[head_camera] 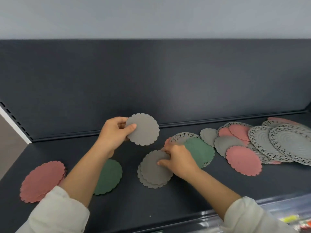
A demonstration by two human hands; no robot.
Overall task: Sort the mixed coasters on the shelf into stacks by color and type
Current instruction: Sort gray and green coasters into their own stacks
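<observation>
My left hand (pixel 114 133) holds a grey scalloped coaster (pixel 144 130) up above the dark shelf (pixel 127 207). My right hand (pixel 178 160) pinches the top grey coaster of a small grey stack (pixel 153 172) lying mid-shelf. A pink scalloped stack (pixel 42 179) lies at the left, and a dark green coaster (pixel 109 177) shows partly under my left forearm. Right of my hand sits a green coaster (pixel 200 152) over a grey lace one (pixel 183 137). A mixed heap of pink (pixel 242 160), grey scalloped (pixel 225 145) and large grey lace coasters (pixel 292 145) covers the right.
The shelf's dark back panel (pixel 151 89) rises behind everything. A slotted upright (pixel 15 121) edges the left side. The front lip (pixel 210 217) runs along the bottom, with a lower shelf and coloured items (pixel 296 221) at the bottom right.
</observation>
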